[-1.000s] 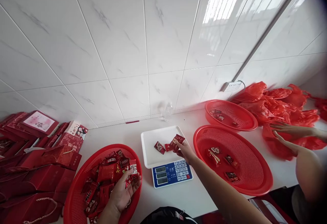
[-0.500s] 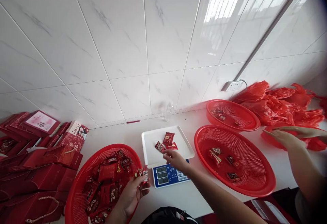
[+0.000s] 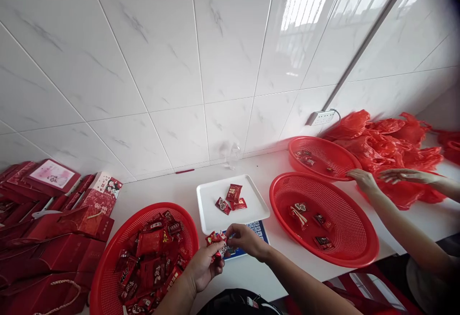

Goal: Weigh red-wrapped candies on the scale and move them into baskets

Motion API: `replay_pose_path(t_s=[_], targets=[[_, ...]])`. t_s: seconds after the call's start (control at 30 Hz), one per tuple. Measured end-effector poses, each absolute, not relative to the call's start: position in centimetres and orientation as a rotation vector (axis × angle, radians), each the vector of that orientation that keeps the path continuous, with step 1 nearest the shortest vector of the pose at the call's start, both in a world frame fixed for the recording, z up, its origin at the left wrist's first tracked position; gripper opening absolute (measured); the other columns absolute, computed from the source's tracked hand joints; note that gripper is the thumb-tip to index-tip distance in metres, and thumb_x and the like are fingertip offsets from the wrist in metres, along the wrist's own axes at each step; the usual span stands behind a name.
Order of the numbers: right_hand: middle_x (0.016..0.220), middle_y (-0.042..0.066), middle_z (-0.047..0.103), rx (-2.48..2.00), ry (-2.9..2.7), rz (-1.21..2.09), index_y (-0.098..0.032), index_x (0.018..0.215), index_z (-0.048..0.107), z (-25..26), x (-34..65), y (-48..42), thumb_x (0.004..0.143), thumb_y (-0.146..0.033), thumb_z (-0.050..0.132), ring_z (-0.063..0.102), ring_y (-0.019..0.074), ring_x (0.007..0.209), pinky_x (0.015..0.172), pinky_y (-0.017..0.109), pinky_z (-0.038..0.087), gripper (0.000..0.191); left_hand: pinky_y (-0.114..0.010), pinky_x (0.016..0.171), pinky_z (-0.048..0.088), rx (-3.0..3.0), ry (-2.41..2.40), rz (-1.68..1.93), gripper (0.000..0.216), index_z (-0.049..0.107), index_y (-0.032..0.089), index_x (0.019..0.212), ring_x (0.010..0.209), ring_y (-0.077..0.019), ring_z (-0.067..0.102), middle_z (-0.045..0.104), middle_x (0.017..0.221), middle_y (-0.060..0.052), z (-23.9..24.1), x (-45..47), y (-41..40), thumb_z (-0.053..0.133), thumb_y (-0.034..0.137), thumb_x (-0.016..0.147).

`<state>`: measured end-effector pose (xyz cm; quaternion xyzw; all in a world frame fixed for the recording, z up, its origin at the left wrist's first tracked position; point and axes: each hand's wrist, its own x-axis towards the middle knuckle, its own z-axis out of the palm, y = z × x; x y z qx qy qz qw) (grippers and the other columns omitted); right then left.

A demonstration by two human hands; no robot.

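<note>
My left hand (image 3: 201, 268) is closed around a small bunch of red wrapped candies (image 3: 216, 241), held in front of the scale. My right hand (image 3: 245, 240) meets it there, fingers pinching at one of those candies. Just behind them stands a digital scale (image 3: 257, 228) with a white tray (image 3: 212, 219) on top. Three red candies (image 3: 231, 198) lie on that tray. Left of my left hand sits a red basket (image 3: 108, 267) heaped with wrapped candies (image 3: 151, 257).
A large red basket (image 3: 355, 253) holding a few candies sits right of the scale, a smaller one (image 3: 323, 154) behind it. Another person's hands (image 3: 362, 179) work at a pile of red plastic bags (image 3: 388, 147). Red gift boxes (image 3: 53, 219) are stacked at left. A power strip (image 3: 319, 117) leans on the tiled wall.
My right hand left a candy on the tray and drew back to my left hand. The left hand rose out of the basket with candies. The other person's hands shifted left.
</note>
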<state>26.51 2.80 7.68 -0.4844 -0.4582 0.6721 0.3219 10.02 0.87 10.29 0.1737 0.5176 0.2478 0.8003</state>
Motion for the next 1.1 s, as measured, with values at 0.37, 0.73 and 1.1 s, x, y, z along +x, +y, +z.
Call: replay_pose_path(t_s=[0.37, 0.73, 1.1], targets=[[0.055, -0.006, 0.054, -1.565, -0.851, 1.44, -0.018, 0.067, 0.054, 5.0, 28.8, 5.1, 0.066, -0.022, 0.06, 0.051, 0.0083, 0.05, 0.053, 0.023, 0.043, 0.008, -0.016, 0.044, 0.031, 0.525, 1.136, 0.653, 0.041, 0.058, 0.017, 0.099, 0.047, -0.0048, 0.048, 0.061, 0.069, 0.0, 10.2, 10.2, 2.1, 0.072, 0.035, 0.064], [0.098, 0.006, 0.065, -1.432, -1.387, 1.418, -0.022, 0.097, 0.065, 7.7, 28.1, 4.1, 0.073, -0.035, 0.061, 0.06, 0.0189, 0.082, 0.072, 0.031, 0.048, 0.028, -0.018, 0.049, 0.037, 0.546, 1.153, 0.635, 0.046, 0.057, 0.017, 0.1, 0.053, -0.0066, 0.054, 0.062, 0.077, -0.001, 9.4, 9.7, 1.1, 0.074, 0.036, 0.062], [0.056, -0.003, 0.06, -1.531, -1.134, 1.433, -0.019, 0.068, 0.059, 7.1, 27.3, 5.9, 0.063, -0.028, 0.069, 0.052, 0.0104, 0.051, 0.048, 0.022, 0.04, 0.014, -0.027, 0.062, 0.052, 0.338, 1.174, 0.749, 0.025, 0.054, 0.017, 0.093, 0.066, -0.0138, 0.064, 0.065, 0.088, -0.005, 10.0, 10.1, 1.8, 0.066, 0.029, 0.074]])
